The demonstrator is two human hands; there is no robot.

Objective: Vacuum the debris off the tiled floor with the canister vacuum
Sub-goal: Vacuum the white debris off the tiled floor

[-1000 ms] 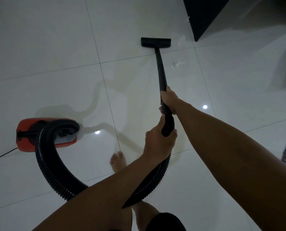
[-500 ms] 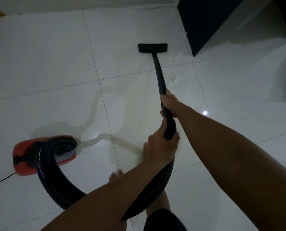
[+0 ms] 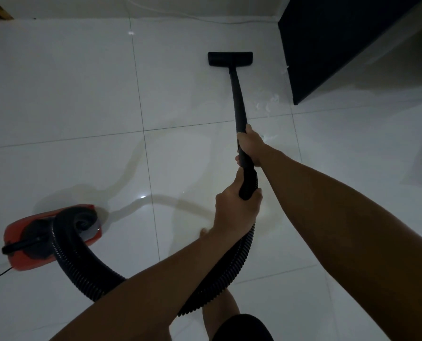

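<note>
Canister vacuum [image 3: 50, 238] sits on the tiled floor [image 3: 82, 94] at left; both arms extend forward, right hand [image 3: 251, 146] and left hand [image 3: 237, 210] gripping its black wand [image 3: 238, 99], debris [image 3: 269, 104] just right of it.

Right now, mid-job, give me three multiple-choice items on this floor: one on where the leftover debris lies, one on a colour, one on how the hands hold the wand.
1. Where is the white debris relative to the floor nozzle?
A. Under the nozzle
B. To its right and nearer the person, by the dark cabinet
C. Beside the canister

2. What colour is the canister?
A. Red-orange
B. Blue
C. White

3. How is the wand held?
A. Left hand only
B. Right hand only
C. Both hands, right hand ahead of left hand

Answers:
1 B: the white bits lie near the cabinet's corner, clear of the nozzle.
2 A: its body shows red-orange under the black hose.
3 C: each hand curls round the wand, the right one farther forward.
</note>
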